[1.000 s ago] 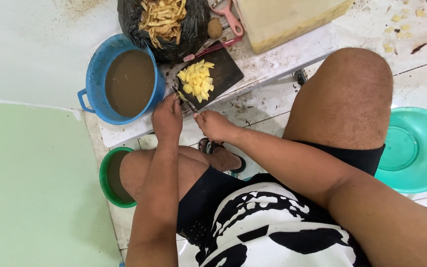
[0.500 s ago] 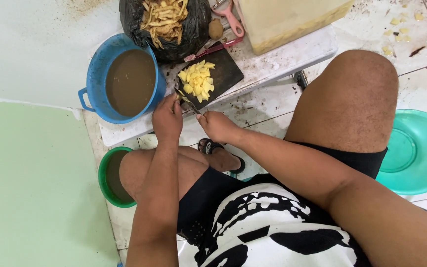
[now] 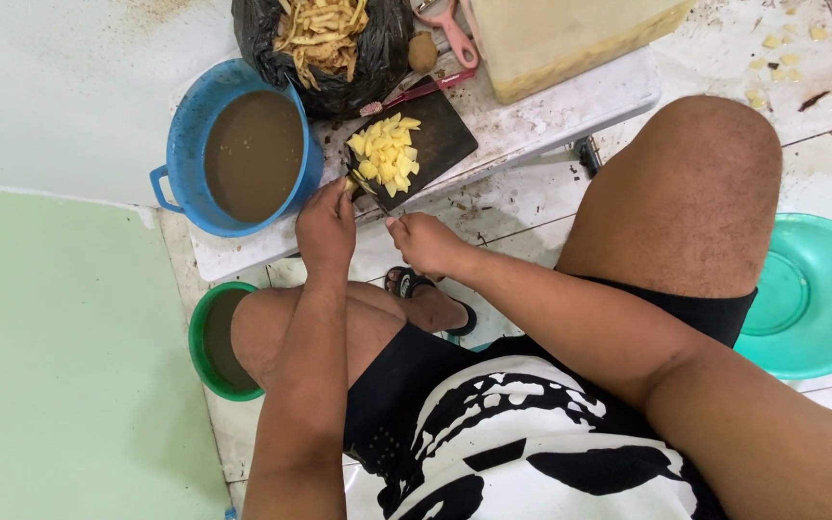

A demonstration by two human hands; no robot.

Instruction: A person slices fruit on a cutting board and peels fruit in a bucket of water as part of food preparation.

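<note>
A dark cutting board [image 3: 442,138] lies on a low white slab [image 3: 551,111] and carries a pile of yellow potato pieces [image 3: 385,154]. My left hand [image 3: 325,227] is at the board's near-left corner, fingertips pinched on a small yellow potato piece [image 3: 349,185]. My right hand [image 3: 424,243] sits just right of it, closed around a knife [image 3: 376,200] whose thin dark blade points at that same corner. Both forearms reach out over my bent knees.
A blue pot of brown water [image 3: 250,154] stands left of the board. A black bag of peelings [image 3: 325,39], a pink peeler [image 3: 447,29] and a pale yellow container [image 3: 570,34] lie behind. A green bucket [image 3: 206,342] is by my left knee, a teal basin [image 3: 816,294] at the right.
Both hands stay at the board's near corner with only tiny shifts. The view has moved slightly.
</note>
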